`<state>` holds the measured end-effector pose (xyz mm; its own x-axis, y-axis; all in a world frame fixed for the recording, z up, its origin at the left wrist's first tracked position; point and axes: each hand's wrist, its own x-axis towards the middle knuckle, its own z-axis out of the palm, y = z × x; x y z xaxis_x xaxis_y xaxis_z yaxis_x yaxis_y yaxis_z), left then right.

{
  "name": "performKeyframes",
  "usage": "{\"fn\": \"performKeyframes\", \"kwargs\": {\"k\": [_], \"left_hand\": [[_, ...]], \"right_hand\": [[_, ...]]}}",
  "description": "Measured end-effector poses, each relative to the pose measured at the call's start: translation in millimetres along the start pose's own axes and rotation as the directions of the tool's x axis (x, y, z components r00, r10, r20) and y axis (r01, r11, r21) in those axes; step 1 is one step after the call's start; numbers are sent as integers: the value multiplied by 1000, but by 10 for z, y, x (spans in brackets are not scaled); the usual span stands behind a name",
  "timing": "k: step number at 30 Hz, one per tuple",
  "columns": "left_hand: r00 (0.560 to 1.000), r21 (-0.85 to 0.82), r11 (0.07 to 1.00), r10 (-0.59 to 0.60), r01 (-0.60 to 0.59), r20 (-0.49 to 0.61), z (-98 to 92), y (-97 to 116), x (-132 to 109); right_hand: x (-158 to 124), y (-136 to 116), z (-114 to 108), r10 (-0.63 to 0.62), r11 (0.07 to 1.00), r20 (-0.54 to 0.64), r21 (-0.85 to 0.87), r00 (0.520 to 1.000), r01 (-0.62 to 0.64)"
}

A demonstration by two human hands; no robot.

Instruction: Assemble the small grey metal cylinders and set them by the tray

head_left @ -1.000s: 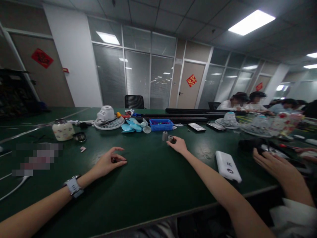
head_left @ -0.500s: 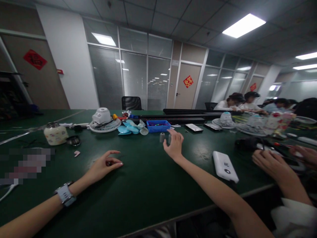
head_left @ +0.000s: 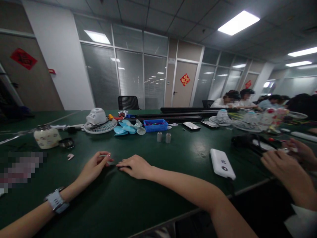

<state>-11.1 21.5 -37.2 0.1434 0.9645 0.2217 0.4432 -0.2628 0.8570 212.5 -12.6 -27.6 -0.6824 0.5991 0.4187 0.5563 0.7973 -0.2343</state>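
Note:
My left hand [head_left: 95, 166], with a watch on its wrist, rests on the green table [head_left: 153, 185]. Its fingers are curled and its thumb and forefinger are pinched together; what they hold is hidden. My right hand [head_left: 135, 166] lies palm down right beside it, fingers stretched flat toward the left fingertips, holding nothing. Two small grey cylinders [head_left: 163, 137] stand upright farther back on the table, apart from both hands.
A white fan housing on its grille [head_left: 97, 120], pale blue fan blades [head_left: 127, 127], a blue tray [head_left: 156, 125] and a jar [head_left: 47, 136] sit at the back. A white power bank [head_left: 221, 163] lies right. A co-worker's hands [head_left: 284, 165] work at the right edge.
My right hand has left the grey cylinders and drawn back toward me, and lies beside my left hand. The left hand has stayed put. The camera has tilted slightly.

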Motion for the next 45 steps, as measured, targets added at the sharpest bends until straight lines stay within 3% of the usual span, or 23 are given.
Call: {"fn": "performKeyframes", "kwargs": {"k": [7, 13, 18, 28, 45], "left_hand": [[1000, 20, 1000, -7, 7, -7, 10, 93, -28], [999, 53, 999, 2, -4, 40, -21, -15, -16], [999, 58, 998, -8, 5, 39, -39, -93, 3], [1000, -36, 999, 4, -4, -3, 26, 121, -89], [999, 2, 1000, 17, -17, 42, 22, 32, -58]], "right_hand": [[-44, -97, -66, 55, 997, -56, -44, 997, -57], [-41, -91, 3, 87, 994, -86, -60, 993, -92], [-27, -86, 44, 110, 993, -66, -39, 992, -113], [-21, -98, 11, 109, 994, -50, -15, 993, -110], [-52, -90, 18, 134, 990, -77, -34, 988, -137]]}}
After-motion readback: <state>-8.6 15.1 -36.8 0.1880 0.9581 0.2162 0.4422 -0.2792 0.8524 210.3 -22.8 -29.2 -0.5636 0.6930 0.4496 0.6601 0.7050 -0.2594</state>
